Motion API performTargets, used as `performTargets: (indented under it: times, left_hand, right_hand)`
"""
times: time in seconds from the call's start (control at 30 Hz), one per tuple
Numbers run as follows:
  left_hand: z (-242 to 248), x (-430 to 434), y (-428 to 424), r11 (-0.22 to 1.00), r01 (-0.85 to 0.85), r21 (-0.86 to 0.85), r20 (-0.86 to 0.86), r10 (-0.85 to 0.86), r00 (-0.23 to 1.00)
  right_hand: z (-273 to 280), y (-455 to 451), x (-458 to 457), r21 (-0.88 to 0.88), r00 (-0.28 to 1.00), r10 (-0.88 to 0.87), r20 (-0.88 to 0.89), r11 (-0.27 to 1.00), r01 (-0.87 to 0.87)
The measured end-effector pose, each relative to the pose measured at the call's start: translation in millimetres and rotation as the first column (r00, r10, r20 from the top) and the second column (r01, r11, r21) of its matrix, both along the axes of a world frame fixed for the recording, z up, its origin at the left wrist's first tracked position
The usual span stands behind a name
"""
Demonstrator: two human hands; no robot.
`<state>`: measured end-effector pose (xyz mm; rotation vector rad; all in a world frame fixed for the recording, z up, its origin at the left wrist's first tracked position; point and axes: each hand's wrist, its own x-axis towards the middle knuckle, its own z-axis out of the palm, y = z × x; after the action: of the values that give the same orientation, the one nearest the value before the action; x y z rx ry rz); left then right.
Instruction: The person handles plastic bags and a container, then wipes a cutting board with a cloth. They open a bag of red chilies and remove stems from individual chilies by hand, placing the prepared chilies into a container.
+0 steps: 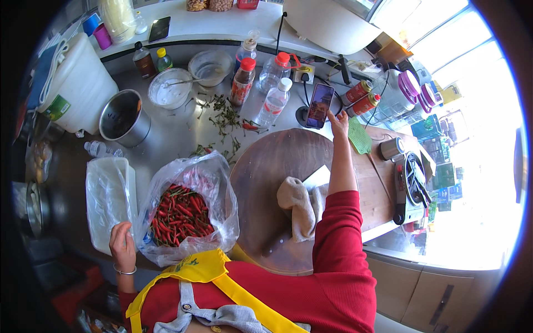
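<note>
My right hand (339,123) reaches out with its fingers apart, at the lower right edge of a smartphone (320,106) with a lit screen. The phone leans upright by a black round base (301,115). My left hand (122,245) is at the near right corner of a white plastic tub (132,187), fingers bent; whether it grips the rim is hidden. A clear plastic film (104,183) lies over the tub. Just right of that hand, a clear plastic bag (222,208) stands open, filled with red chili peppers (183,214).
A round wooden board (258,187) carries a beige cloth (302,212). Chili stems (225,114) lie scattered near bottles (275,102) and plastic bowls (170,89). A steel pot (143,127) stands left. On the right are a green fly swatter (359,135), gas canisters (363,104) and a portable stove (402,204).
</note>
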<state>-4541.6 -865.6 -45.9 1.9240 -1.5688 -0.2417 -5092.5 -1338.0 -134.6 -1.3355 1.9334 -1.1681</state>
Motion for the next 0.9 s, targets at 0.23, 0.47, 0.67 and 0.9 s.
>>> performTargets:
  times: [0.23, 0.47, 0.67, 0.9]
  left_hand:
    - [-9.1, -3.5, -12.6, 0.997, 0.004, 0.080, -0.012, -0.003, 1.000]
    - [-12.0, -10.1, -22.8, 0.996, 0.021, 0.086, -0.063, -0.015, 0.998]
    - [-1.8, -9.8, -20.3, 0.999, -0.010, 0.045, -0.094, 0.014, 0.995]
    - [-7.3, -16.6, -19.7, 0.993, -0.049, -0.107, -0.147, 0.033, 0.989]
  right_hand:
    - [9.2, -18.8, 21.3, 0.164, 0.865, 0.239, 0.441, 0.926, -0.339]
    - [-32.2, -41.3, -8.5, -0.096, 0.718, 0.356, 0.598, 0.921, -0.377]
    - [20.8, 3.8, 4.2, -0.354, 0.691, 0.359, 0.628, 0.922, -0.157]
    - [151.9, 66.2, 57.0, -0.549, 0.561, 0.647, 0.516, 0.753, -0.363]
